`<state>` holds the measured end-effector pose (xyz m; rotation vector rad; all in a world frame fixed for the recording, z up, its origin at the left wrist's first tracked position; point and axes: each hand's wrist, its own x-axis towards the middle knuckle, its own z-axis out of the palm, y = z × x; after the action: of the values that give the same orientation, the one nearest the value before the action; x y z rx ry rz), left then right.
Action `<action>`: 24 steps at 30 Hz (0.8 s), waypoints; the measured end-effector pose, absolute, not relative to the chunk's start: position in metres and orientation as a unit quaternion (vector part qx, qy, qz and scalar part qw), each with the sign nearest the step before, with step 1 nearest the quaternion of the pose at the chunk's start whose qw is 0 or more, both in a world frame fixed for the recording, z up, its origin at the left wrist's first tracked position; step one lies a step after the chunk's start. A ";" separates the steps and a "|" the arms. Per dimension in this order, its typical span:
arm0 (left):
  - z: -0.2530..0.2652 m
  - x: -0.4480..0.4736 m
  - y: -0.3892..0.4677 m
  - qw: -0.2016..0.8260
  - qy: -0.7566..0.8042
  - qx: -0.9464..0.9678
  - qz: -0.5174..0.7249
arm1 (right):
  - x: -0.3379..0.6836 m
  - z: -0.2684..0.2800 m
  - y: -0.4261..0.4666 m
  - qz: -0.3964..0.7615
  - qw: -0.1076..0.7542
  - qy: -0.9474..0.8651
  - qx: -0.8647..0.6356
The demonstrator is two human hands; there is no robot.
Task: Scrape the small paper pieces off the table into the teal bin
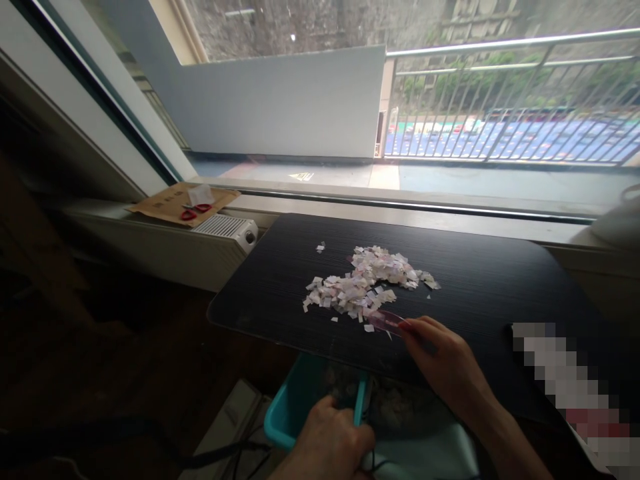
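Observation:
My right hand [443,353] pinches a translucent pinkish plastic strip [385,323] between thumb and fingers over the black table. The strip's far end touches the near edge of a pile of small cut paper pieces [373,277], whitish with pink and grey tints. Below the table's front edge, my left hand [333,433] is closed on the rim of a turquoise bin [287,407]. Dim paper bits show inside the bin. Its lower part is hidden by my left hand and forearm.
Red-handled scissors [196,211] lie on a brown envelope [170,203] on the sill, beside a white radiator [227,227]. The black table [475,280] stands against the window. A pixelated object [565,380] lies at its right. Another light container [425,447] sits below.

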<state>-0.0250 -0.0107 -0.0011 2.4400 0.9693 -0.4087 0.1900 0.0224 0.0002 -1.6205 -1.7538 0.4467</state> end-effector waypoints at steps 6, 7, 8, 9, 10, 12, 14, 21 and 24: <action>0.003 -0.025 -0.012 0.236 0.375 0.885 -0.147 | 0.209 -0.003 0.009 0.161 0.351 -0.662 -0.642; 0.003 -0.025 -0.011 0.238 0.372 0.885 -0.150 | 0.211 -0.003 0.008 0.163 0.345 -0.663 -0.644; 0.003 -0.025 -0.010 0.242 0.368 0.885 -0.153 | 0.211 -0.002 0.006 0.162 0.340 -0.663 -0.647; 0.003 -0.025 -0.009 0.245 0.364 0.885 -0.154 | 0.212 -0.001 0.006 0.157 0.337 -0.662 -0.651; 0.002 -0.024 -0.008 0.248 0.361 0.886 -0.155 | 0.212 -0.001 0.005 0.150 0.338 -0.659 -0.655; 0.001 -0.024 -0.005 0.251 0.358 0.886 -0.155 | 0.212 0.001 0.004 0.136 0.345 -0.654 -0.660; 0.001 -0.024 -0.003 0.258 0.356 0.884 -0.159 | 0.211 0.002 0.004 0.133 0.347 -0.653 -0.660; 0.003 -0.022 -0.006 0.261 0.356 0.884 -0.153 | 0.206 0.000 0.006 0.147 0.357 -0.658 -0.647; 0.003 -0.021 -0.010 0.240 0.367 0.888 -0.142 | 0.208 0.000 0.007 0.143 0.354 -0.662 -0.644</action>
<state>-0.0212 -0.0097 0.0026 2.4286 1.0032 -0.3882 0.2084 0.0066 -0.0002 -1.6660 -1.7122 0.3700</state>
